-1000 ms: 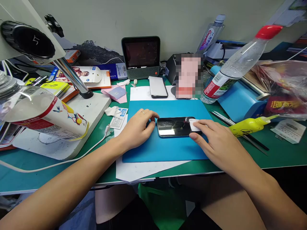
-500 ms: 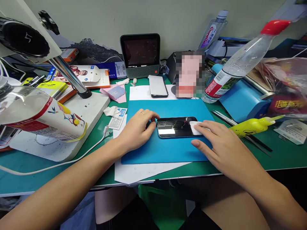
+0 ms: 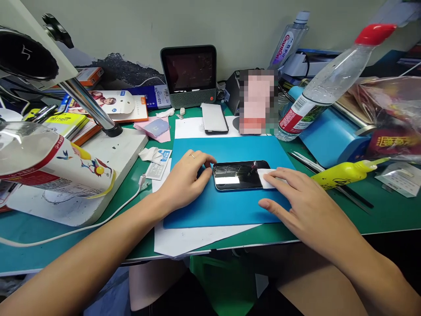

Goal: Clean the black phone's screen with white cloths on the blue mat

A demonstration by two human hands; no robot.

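A black smartphone (image 3: pixel 235 176) lies flat on a blue mat (image 3: pixel 223 210), its glossy screen upward and reflecting light. My left hand (image 3: pixel 190 177) rests at the phone's left end with fingers bent and the thumb apart from them; the fingertips are at the upper left corner. Under the fingertips of my right hand (image 3: pixel 296 197) is a small white wipe (image 3: pixel 265 177), pressed on the right end of the screen. The right thumb stands off below, and the hand hides part of the wipe and the phone's right end.
Behind the mat are another phone-shaped item (image 3: pixel 214 118) and a smart display (image 3: pixel 189 74). On the left stand a microscope base (image 3: pixel 128 153) and a large drink bottle (image 3: pixel 82 171). Tweezers (image 3: pixel 305 161), a yellow squeeze bottle (image 3: pixel 344 174) and a red-capped bottle (image 3: pixel 329 92) are on the right.
The whole view has shifted slightly. The wipe under my right hand stays at the phone's right end, and my left hand keeps its place at the left end.
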